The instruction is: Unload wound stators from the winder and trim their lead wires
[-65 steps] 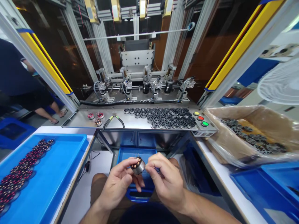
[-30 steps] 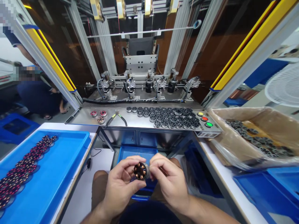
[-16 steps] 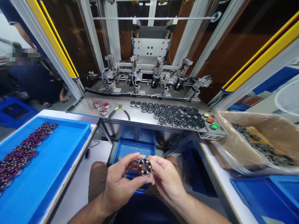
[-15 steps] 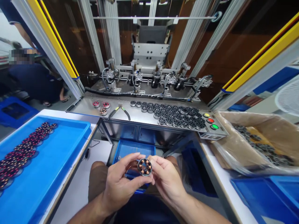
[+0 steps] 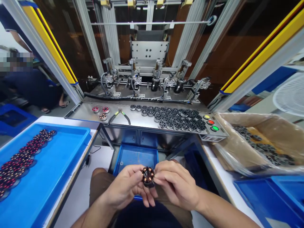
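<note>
A wound motor stator (image 5: pixel 148 176), a black ring with copper coils round an open middle, is held above my lap. My left hand (image 5: pixel 131 183) grips its left side between thumb and fingers, with other fingertips below it. At the stator's right edge, my right hand (image 5: pixel 177 180) is closed in a pinch; whatever thin piece may be between those fingertips is too small to make out. On the metal ledge ahead lie cutting pliers (image 5: pixel 119 117) with their handles spread. Left of them sit two red-wound stators and a copper-wound stator (image 5: pixel 103 117).
Many unwound stator cores (image 5: pixel 175 117) crowd the ledge, beside coloured push buttons (image 5: pixel 210 122). A blue tray (image 5: pixel 64 158) of wound stators is on the left; a plastic-lined box (image 5: pixel 228 139) of cores is on the right. Winding fixtures (image 5: pixel 155 84) stand behind. Another person (image 5: pixel 30 85) crouches at far left.
The stator has tilted and shifted slightly lower. My right hand has turned over, its fingertips now pinching at the right edge. The view has moved a little.
</note>
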A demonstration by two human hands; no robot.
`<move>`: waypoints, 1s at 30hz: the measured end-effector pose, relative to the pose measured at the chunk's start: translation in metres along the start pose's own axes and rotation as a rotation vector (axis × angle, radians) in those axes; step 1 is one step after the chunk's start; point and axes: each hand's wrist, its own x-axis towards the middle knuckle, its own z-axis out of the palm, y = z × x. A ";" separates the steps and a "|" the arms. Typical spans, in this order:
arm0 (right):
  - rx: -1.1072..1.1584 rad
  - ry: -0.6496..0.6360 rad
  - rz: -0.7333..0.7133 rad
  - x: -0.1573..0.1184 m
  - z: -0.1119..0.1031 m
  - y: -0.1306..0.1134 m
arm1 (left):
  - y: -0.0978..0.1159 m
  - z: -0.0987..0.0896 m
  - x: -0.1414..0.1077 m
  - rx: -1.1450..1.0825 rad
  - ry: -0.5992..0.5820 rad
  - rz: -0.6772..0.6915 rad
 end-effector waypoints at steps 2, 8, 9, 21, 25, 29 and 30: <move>0.037 -0.019 -0.019 -0.001 -0.004 0.002 | 0.000 0.001 0.001 0.005 0.057 0.002; 0.141 0.032 0.106 -0.002 -0.014 0.011 | -0.004 0.000 -0.004 0.067 0.198 0.104; 0.167 0.038 0.120 -0.001 -0.014 0.013 | -0.005 0.000 -0.004 0.069 0.202 0.107; 0.163 -0.044 0.139 0.006 -0.013 0.006 | -0.008 -0.006 -0.003 0.113 0.206 0.138; 0.144 -0.026 0.236 0.011 -0.011 -0.001 | -0.008 -0.003 -0.003 0.120 0.197 0.241; 0.141 -0.015 0.298 0.019 -0.011 -0.006 | -0.004 0.002 0.002 -0.006 0.166 0.439; 0.150 -0.027 0.289 0.021 -0.011 -0.007 | -0.002 0.002 0.004 -0.033 0.162 0.442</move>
